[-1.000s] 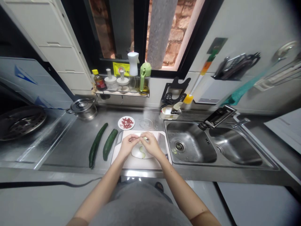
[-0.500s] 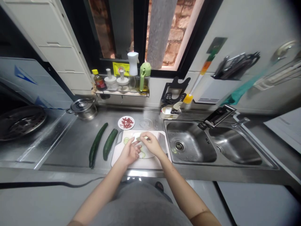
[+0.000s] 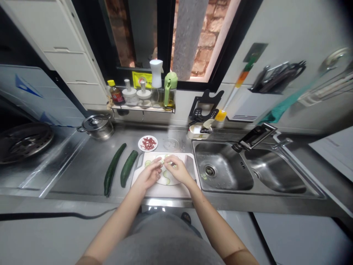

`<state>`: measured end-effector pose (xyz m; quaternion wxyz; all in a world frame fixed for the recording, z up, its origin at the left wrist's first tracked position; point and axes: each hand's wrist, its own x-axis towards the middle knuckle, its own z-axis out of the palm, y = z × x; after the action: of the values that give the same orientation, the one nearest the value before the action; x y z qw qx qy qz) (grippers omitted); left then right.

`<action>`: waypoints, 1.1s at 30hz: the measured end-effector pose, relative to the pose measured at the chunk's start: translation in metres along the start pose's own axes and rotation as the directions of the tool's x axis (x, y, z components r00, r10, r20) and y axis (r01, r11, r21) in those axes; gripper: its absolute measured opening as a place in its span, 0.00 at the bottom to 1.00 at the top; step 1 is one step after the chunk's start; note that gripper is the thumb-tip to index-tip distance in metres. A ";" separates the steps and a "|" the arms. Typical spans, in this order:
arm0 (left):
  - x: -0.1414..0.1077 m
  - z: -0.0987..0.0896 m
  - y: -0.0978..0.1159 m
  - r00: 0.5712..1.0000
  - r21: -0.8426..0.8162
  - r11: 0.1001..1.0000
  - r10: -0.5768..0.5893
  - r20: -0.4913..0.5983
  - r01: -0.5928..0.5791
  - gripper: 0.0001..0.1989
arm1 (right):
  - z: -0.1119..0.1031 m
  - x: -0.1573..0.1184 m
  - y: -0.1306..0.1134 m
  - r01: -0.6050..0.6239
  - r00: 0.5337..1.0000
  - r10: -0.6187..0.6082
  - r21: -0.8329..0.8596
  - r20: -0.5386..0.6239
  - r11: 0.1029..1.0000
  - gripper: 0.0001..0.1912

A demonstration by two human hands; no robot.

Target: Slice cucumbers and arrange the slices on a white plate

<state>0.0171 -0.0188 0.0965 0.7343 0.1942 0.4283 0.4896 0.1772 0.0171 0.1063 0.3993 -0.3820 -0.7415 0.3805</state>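
Observation:
A plate [image 3: 176, 181] with pale green cucumber slices [image 3: 167, 177] spread over it rests on a white cutting board [image 3: 154, 192]. Above its left side is my left hand [image 3: 150, 174], turned partly palm up with its fingers curled; what lies in them, if anything, is hidden. My right hand [image 3: 178, 169] is over the plate's far part, thumb and fingertips pinched together close to the left fingers, on what looks like a cucumber slice. A knife [image 3: 189, 165] lies along the board's right side. Left of the board are two dark green cucumbers, one longer [image 3: 114, 170] and one shorter [image 3: 129, 168].
Behind the board stand a small dish of red pieces [image 3: 148, 144] and a clear glass dish [image 3: 171, 144]. A double sink [image 3: 224, 186] is on the right, with scraps near its drain. A lidded pot [image 3: 97, 127] stands back left, beneath a rack of bottles [image 3: 143, 108].
My left hand has drawn slightly left and turned its palm more out of sight. The dark green edge at my right fingertips no longer shows, and more slices on the plate are visible.

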 end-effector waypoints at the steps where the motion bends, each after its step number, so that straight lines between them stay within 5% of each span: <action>1: -0.001 0.000 0.001 1.000 0.023 0.999 0.024 -0.013 -0.023 0.25 | 0.001 0.000 0.001 -0.004 1.000 0.004 -0.002 -0.004 1.000 0.06; 7: -0.005 0.002 0.004 0.979 0.117 0.978 0.184 -0.091 -0.173 0.31 | 0.002 -0.001 0.002 -0.032 0.999 0.032 0.018 -0.012 0.999 0.07; 15: -0.006 0.007 0.005 0.899 0.317 0.867 0.430 -0.081 -0.386 0.32 | -0.001 0.001 0.002 -0.091 0.996 0.091 0.048 -0.001 0.995 0.08; 23: -0.002 0.003 -0.001 0.847 0.474 0.761 0.528 -0.057 -0.443 0.21 | 0.000 0.001 0.009 -0.173 0.985 0.175 0.122 -0.004 0.977 0.08; 33: 0.014 -0.012 -0.019 0.853 0.520 0.760 0.510 -0.106 -0.390 0.15 | -0.001 -0.005 0.031 -0.223 0.974 0.224 0.070 -0.013 0.972 0.10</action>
<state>0.0199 -0.0167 0.0704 0.4643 0.4069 0.5620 0.5505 0.1876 0.0261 0.0782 0.3744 -0.4532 -0.6761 0.4442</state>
